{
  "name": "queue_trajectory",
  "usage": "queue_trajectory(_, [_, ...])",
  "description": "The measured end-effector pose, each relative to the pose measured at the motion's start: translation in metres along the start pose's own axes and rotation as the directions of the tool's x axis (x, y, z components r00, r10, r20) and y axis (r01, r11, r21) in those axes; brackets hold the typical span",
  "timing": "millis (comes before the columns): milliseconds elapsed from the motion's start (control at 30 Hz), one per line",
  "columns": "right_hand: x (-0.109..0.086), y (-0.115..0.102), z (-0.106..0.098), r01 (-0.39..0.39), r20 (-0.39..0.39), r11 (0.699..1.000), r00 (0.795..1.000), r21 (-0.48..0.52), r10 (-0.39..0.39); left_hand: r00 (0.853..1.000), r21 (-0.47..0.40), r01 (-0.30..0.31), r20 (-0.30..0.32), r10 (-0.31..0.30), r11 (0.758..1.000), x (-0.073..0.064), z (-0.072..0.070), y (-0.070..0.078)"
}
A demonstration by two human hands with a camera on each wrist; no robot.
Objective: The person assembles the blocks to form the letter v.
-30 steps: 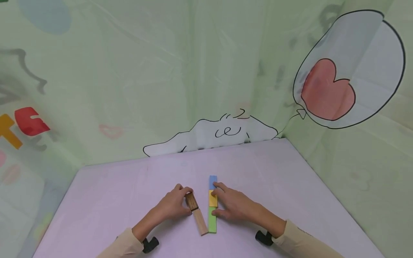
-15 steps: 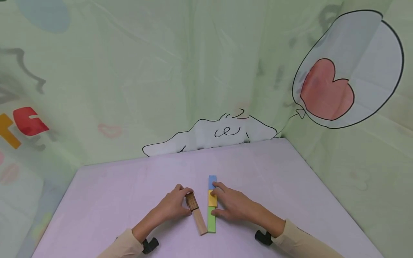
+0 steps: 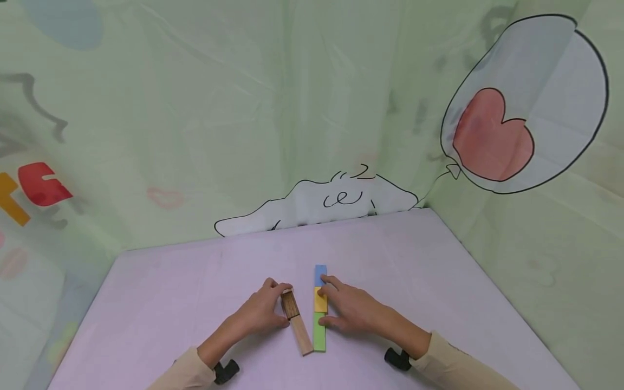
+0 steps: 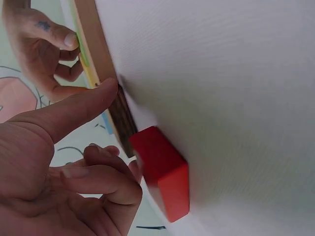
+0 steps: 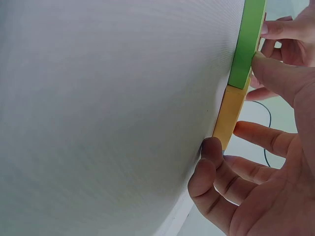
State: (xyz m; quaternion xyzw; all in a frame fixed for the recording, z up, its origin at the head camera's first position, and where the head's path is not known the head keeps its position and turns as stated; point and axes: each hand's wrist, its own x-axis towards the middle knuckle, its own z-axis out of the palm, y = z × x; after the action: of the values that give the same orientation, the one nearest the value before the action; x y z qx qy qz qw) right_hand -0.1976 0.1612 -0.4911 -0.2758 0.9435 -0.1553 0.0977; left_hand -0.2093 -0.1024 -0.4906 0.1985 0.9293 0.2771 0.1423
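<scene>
Two rows of wooden blocks lie on the table, touching or nearly touching at the near end. The left row has a dark brown block (image 3: 290, 304) joined to a light wood block (image 3: 302, 337). My left hand (image 3: 262, 307) pinches the dark block between thumb and fingers. A red block (image 4: 165, 172) lies beside those fingers in the left wrist view; the hand hides it in the head view. The right row holds a blue block (image 3: 320, 272), a yellow block (image 3: 319, 304) and a green block (image 3: 319, 338). My right hand (image 3: 358, 310) touches this row, thumb at the green block.
The pale lilac table (image 3: 195, 276) runs back to a printed cloth wall (image 3: 219, 119). At the right another cloth wall carries a balloon drawing (image 3: 565, 108). Dark straps with devices (image 3: 226, 372) sit at both wrists.
</scene>
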Motion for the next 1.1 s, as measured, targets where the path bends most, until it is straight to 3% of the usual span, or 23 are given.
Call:
queue_trajectory(233, [0.001, 0.000, 0.002, -0.009, 0.006, 1.000, 1.000, -0.014, 0.010, 1.000, -0.063, -0.002, -0.019, 0.001, 0.998, -0.010, -0.012, -0.003])
queue_trajectory(633, [-0.002, -0.001, 0.001, 0.001, -0.002, 1.000, 1.000, -0.004, -0.001, 0.995, -0.081, 0.094, -0.026, -0.096, 0.992, -0.026, -0.027, -0.018])
queue_trajectory(867, [-0.002, -0.002, 0.000, 0.000, -0.004, 1.000, 1.000, 0.000, 0.000, 0.995, -0.048, 0.098, -0.024, -0.099, 0.994, -0.035, -0.029, -0.026])
queue_trajectory(1100, [-0.002, -0.002, 0.001, 0.002, -0.009, 1.000, 1.000, -0.001, -0.002, 0.995, -0.073, 0.097, -0.012, -0.098, 0.993, -0.037, -0.027, -0.032])
